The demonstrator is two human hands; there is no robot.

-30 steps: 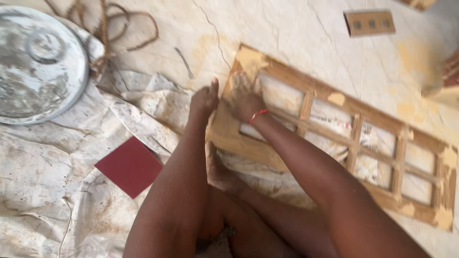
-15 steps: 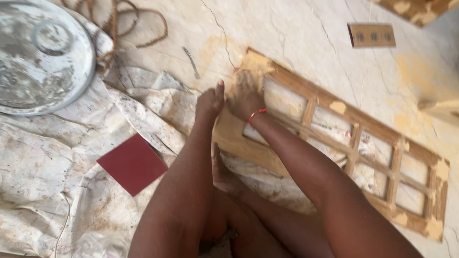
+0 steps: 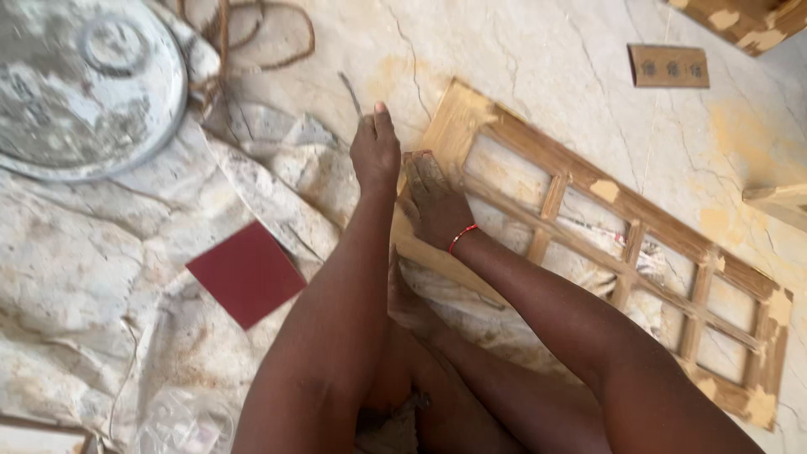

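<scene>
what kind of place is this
Probably a makeshift woodworking spot on a marble-look floor: a filler-patched wooden lattice frame lies on it under the right hand, with stained sheeting and a red sandpaper square.

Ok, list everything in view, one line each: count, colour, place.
wooden frame: one, brown with pale filler patches, on the floor at right
red sheet: one, dark red square, on the cloth at left
cloth: one, stained white, crumpled over the floor at left
round lid: one, grey, top left
rope: one, brown, top centre
small wooden block: one, brown, top right
left hand: beside the frame's corner
right hand: flat on the frame's end, red wristband
</scene>
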